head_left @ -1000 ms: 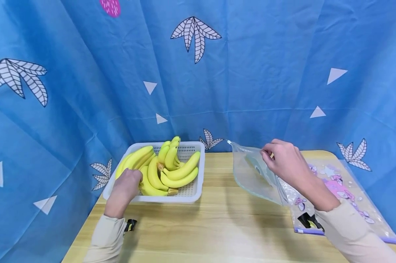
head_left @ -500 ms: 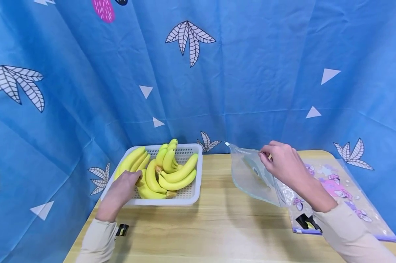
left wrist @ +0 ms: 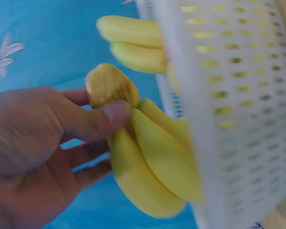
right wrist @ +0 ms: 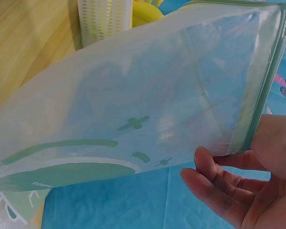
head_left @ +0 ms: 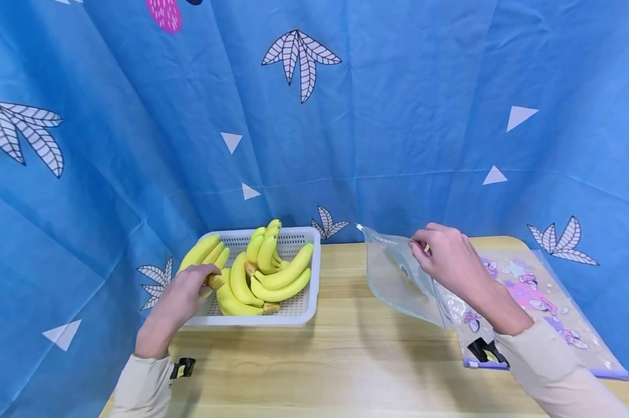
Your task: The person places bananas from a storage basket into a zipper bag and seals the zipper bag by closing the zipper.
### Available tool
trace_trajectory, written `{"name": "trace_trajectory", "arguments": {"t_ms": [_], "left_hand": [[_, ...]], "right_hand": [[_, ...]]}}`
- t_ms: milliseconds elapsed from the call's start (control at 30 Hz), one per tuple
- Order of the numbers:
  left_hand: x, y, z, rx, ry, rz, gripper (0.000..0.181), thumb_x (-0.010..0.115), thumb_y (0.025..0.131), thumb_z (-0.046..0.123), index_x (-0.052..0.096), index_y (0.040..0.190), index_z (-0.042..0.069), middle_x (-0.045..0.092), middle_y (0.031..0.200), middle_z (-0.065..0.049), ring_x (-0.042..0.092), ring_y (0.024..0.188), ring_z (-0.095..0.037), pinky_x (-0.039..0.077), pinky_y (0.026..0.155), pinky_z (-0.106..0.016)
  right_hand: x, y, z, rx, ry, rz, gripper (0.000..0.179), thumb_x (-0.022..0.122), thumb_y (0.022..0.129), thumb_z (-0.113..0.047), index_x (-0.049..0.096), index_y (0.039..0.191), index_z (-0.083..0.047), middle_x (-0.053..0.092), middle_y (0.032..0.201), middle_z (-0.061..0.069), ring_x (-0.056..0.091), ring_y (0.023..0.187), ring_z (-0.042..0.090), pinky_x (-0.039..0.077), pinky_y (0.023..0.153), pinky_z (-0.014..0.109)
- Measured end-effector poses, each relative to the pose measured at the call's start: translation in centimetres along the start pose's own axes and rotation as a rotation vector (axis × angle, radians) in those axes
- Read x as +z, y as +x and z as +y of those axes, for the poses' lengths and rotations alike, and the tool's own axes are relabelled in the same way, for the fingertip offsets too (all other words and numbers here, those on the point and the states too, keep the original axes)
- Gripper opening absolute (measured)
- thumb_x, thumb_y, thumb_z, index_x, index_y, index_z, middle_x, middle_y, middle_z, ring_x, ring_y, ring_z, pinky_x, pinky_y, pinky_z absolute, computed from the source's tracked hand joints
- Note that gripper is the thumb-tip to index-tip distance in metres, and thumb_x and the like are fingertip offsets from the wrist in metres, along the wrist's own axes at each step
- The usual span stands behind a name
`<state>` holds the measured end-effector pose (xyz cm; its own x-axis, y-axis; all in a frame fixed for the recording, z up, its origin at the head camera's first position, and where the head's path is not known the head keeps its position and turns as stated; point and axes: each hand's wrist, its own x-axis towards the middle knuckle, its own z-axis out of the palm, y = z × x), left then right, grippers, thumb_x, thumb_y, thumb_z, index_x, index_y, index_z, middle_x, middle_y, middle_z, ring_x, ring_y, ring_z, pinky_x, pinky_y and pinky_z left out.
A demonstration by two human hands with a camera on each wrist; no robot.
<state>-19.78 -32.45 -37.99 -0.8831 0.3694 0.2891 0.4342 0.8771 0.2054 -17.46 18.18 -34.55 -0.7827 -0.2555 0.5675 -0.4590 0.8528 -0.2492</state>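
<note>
the left hand (head_left: 174,299) is clamping its fingers (left wrist: 76,96) on the stem (left wrist: 109,86) of a banana bunch (left wrist: 155,164) at the basket's (head_left: 315,284) rim, near more bananas (head_left: 288,273); the right hand (head_left: 447,255) is pinching a clear bag (head_left: 381,270) by its edge over the table (head_left: 325,371), beside a patterned bag (head_left: 515,278)

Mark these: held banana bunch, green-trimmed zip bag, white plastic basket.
Held banana bunch (left wrist: 164,160): left wrist view, side of one fruit.
Green-trimmed zip bag (right wrist: 152,102): right wrist view, see-through panel.
White plastic basket (head_left: 283,320): head view, near rim.
</note>
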Motion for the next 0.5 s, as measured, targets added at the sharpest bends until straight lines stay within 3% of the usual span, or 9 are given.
{"name": "trace_trajectory", "arguments": {"t_ms": [100,200,400,500], "left_hand": [[-1.4,-0.3,0.9,0.000,-0.048,0.036,0.033,0.071,0.083,-0.019,0.070,0.111,-0.001,0.069,0.100,-0.015,0.064,0.092,-0.034,0.058,0.082,-0.055],[-2.9,-0.4,2.6,0.038,-0.114,0.129,0.035,0.075,0.083,-0.017,0.069,0.113,0.000,0.071,0.101,-0.015,0.066,0.089,-0.032,0.059,0.079,-0.053],[-4.7,-0.6,6.7,0.148,-0.320,0.328,0.042,0.082,0.077,-0.014,0.068,0.112,0.004,0.072,0.102,-0.005,0.071,0.097,-0.025,0.055,0.090,-0.017],[-5.0,-0.9,8.5,0.186,-0.463,0.379,0.043,0.081,0.076,-0.019,0.068,0.112,0.001,0.071,0.104,-0.005,0.070,0.099,-0.019,0.053,0.093,-0.016]], "right_hand": [[0.1,0.0,-0.1,0.002,0.002,-0.002,0.013,0.067,0.091,-0.001,0.078,0.083,-0.003,0.066,0.075,0.005,0.058,0.061,0.016,0.051,0.052,0.032],[0.0,0.0,-0.1,0.008,0.001,0.001,0.012,0.068,0.090,-0.001,0.078,0.084,-0.003,0.068,0.077,0.006,0.059,0.062,0.016,0.053,0.053,0.033],[0.0,0.0,-0.3,0.015,-0.001,0.015,0.013,0.068,0.090,0.000,0.078,0.084,-0.003,0.068,0.077,0.006,0.059,0.061,0.016,0.052,0.053,0.033],[0.3,0.1,-0.5,0.017,0.008,0.005,0.014,0.067,0.091,-0.001,0.078,0.084,-0.004,0.069,0.078,0.005,0.059,0.061,0.015,0.051,0.053,0.032]]}}
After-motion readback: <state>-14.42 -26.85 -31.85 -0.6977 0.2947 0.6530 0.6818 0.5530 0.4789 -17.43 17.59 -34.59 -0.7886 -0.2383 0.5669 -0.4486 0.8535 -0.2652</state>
